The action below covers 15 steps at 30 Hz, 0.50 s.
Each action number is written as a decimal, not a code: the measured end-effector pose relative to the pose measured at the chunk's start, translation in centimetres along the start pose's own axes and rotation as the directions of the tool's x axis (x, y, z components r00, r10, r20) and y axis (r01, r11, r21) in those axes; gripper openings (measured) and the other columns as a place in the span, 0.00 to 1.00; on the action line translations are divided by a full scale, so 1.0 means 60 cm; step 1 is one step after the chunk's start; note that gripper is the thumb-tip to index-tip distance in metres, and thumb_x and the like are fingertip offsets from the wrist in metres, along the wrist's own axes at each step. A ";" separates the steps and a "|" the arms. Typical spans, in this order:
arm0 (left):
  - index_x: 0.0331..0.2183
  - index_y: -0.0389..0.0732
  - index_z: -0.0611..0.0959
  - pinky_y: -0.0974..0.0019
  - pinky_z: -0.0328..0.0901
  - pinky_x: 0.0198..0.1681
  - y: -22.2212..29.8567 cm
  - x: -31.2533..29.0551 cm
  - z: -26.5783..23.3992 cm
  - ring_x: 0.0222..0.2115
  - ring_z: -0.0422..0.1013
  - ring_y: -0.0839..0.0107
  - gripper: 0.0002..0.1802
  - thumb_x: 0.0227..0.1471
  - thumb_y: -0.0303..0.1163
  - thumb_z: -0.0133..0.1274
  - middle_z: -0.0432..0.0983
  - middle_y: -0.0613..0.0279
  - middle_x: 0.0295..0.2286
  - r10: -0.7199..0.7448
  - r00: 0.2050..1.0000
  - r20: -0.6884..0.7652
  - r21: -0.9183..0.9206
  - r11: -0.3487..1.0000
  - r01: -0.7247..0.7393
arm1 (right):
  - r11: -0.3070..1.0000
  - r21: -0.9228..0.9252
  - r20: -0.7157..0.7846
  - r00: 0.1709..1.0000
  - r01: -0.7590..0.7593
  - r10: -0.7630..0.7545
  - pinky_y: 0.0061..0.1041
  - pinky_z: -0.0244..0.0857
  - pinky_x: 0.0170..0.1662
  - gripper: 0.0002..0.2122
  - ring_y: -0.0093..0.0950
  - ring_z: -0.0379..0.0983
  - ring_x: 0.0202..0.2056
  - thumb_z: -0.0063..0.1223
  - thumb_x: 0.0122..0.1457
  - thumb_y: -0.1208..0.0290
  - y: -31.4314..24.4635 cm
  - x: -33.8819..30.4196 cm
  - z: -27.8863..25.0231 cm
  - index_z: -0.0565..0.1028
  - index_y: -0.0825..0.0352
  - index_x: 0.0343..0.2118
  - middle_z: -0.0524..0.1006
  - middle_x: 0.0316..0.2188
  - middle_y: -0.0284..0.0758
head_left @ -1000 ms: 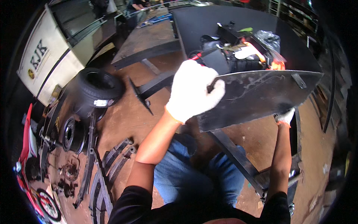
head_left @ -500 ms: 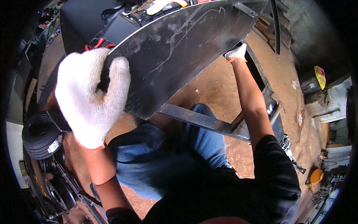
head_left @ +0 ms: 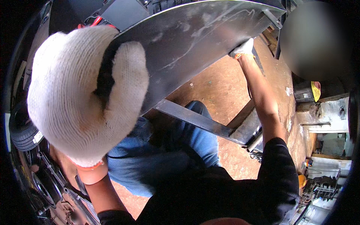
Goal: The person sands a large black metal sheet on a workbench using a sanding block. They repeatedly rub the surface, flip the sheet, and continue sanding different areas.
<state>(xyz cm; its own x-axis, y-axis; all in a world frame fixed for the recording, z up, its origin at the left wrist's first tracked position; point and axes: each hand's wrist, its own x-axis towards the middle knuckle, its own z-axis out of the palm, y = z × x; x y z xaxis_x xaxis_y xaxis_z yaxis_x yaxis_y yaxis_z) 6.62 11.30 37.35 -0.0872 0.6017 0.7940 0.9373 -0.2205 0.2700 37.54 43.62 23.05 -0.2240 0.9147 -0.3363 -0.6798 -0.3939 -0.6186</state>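
Observation:
A large dark sheet-metal panel with a curved far edge and pale scuffs is held up, tilted, in front of me. My left hand, in a white knitted glove, is closed round the panel's left end, thumb on the near face and fingers over the far side. My right hand, gloved as well, is closed on the panel's lower edge toward its right end; its fingertips are hidden behind the metal. A short metal bar is fixed near the panel's right corner. Below the panel runs a steel frame bar.
My legs in blue jeans are beside the frame bar, over a brown floor. A tyre and metal parts lie at the left. A dark box with red cables stands behind the panel. Tools are at the right.
My left hand and the panel's left end have come up closer to the camera. The panel's right end has shifted right in view. Both hands keep their grip.

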 end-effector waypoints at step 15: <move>0.39 0.29 0.86 0.57 0.72 0.48 -0.012 0.026 0.003 0.39 0.79 0.56 0.12 0.53 0.26 0.65 0.83 0.48 0.36 0.299 0.948 0.109 0.258 0.913 -0.317 | 0.998 -0.024 0.016 0.998 0.054 -0.054 0.50 0.56 0.68 0.32 0.41 0.63 0.65 0.36 0.68 0.42 -0.055 0.048 -0.106 0.67 0.64 0.64 0.67 0.66 0.39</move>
<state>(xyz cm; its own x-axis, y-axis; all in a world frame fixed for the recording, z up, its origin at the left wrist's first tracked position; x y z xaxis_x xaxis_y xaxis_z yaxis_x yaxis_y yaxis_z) 5.86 12.52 38.30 0.2340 0.5880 0.7743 0.9701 -0.1937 -0.1461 43.60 47.02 19.60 -0.1979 0.9359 -0.2915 -0.6742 -0.3458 -0.6526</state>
